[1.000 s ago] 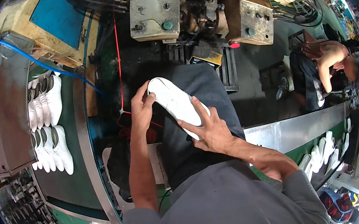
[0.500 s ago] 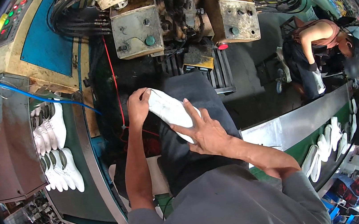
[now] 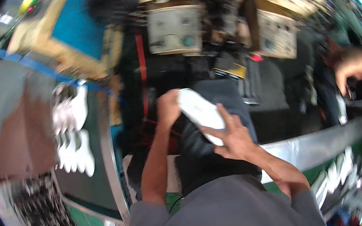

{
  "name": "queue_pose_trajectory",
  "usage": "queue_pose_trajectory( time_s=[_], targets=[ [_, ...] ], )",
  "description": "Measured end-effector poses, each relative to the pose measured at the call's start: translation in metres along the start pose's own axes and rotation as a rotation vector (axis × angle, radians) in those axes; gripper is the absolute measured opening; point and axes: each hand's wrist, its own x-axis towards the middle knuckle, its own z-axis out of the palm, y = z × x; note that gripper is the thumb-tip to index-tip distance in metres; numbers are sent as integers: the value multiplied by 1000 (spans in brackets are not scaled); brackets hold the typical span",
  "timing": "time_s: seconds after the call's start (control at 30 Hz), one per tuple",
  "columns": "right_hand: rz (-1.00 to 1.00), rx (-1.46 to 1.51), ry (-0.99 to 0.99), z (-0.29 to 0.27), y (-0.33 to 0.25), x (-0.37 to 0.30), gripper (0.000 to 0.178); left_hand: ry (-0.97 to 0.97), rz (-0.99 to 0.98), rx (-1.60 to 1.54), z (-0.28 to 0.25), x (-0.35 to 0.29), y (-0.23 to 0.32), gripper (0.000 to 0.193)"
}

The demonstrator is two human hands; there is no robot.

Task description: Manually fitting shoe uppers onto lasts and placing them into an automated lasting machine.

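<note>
The white shoe [image 3: 200,111] lies over my thigh [image 3: 228,92], long axis from eleven to five o'clock. My left hand [image 3: 169,108] pinches the eleven-o'clock end, finger detail blurred; my right hand [image 3: 237,140] clasps the five-o'clock end, thumb and fingers spread around it. Both are equally near.

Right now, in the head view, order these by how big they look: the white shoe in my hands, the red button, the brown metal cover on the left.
1. Brown metal cover
2. White shoe, partly behind your right hand
3. Red button
</note>
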Motion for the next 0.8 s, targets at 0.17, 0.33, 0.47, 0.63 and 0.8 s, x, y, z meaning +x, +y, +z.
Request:
queue_pose_trajectory(
  time_s=[0.17,0.33,0.47,0.63,0.8],
  targets=[
    [15,-52,33,-4,8,-11,86,-15,31,69,25,17,19,23],
    [12,-171,-93,-13,-12,-5,88,16,-103,58,7,3,25,27],
    [-4,-139,-11,-5,7,-13,85,17,-56,90,23,12,29,28],
    [45,-73,-42,-1,4,-6,80,-73,5,-92,10,14,13,27],
    [119,142,42,-7,17,-21,76,-285,-99,-22,16,57,7,32]
  ],
)
